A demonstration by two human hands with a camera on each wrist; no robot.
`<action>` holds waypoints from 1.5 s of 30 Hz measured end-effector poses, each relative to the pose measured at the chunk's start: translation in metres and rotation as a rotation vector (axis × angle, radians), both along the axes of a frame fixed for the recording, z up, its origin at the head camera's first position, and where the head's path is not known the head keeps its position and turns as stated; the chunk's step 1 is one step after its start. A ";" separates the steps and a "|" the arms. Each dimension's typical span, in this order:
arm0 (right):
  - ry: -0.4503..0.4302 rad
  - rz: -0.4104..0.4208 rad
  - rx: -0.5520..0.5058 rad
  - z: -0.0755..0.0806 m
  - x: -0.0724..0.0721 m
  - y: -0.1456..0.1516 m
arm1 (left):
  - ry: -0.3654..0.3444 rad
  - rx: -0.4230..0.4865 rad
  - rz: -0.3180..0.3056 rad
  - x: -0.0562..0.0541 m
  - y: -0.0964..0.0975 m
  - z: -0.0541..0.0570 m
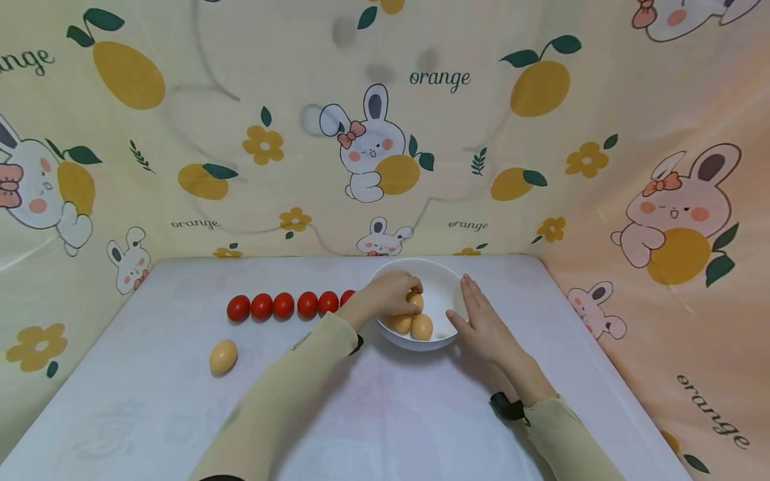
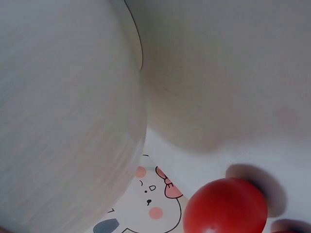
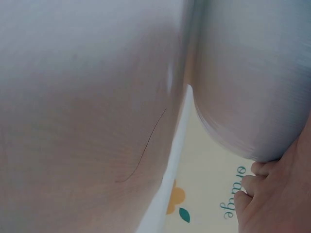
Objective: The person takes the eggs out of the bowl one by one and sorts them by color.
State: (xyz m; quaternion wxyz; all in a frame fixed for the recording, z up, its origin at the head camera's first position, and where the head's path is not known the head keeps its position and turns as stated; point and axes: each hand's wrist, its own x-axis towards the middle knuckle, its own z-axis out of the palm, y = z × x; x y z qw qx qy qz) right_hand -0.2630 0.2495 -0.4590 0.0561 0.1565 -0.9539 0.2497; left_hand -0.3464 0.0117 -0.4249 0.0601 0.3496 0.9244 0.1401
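Inside a white bowl (image 1: 442,280) on the table, my left hand (image 1: 394,294) reaches over the left rim, its fingers curled round a light brown egg (image 1: 416,302). Two more brown eggs lie right below it, one being the front egg (image 1: 422,328). My right hand (image 1: 488,331) rests against the bowl's right side with straight fingers, its thumb over the rim. In the right wrist view the fingers (image 3: 250,184) touch the outer wall of the bowl (image 3: 257,73). The left wrist view has the bowl's wall (image 2: 68,107) at its left, and the left hand is hidden there.
A row of several glossy red eggs (image 1: 283,306) runs left of the bowl, its right end partly behind my left wrist. A single brown egg (image 1: 223,357) lies nearer on the left of the white table (image 1: 385,414). A printed cloth (image 1: 271,80) hangs behind the table.
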 end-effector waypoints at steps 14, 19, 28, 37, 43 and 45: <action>-0.002 0.009 -0.014 0.002 0.002 0.000 | -0.001 0.031 0.022 0.006 -0.001 0.004; -0.008 -0.001 -0.008 0.003 0.002 0.000 | -0.005 0.079 0.030 0.008 -0.003 0.006; 0.019 -0.002 0.001 0.002 0.002 -0.001 | 0.016 0.183 0.037 0.017 -0.010 0.008; 0.023 -0.002 0.036 0.002 -0.001 0.000 | 0.078 0.332 0.016 0.028 -0.021 0.015; 0.023 -0.007 0.057 0.000 -0.002 0.001 | 0.131 0.445 -0.007 0.038 -0.032 0.019; 0.025 -0.005 0.058 0.000 -0.001 0.001 | 0.140 0.474 -0.004 0.042 -0.036 0.020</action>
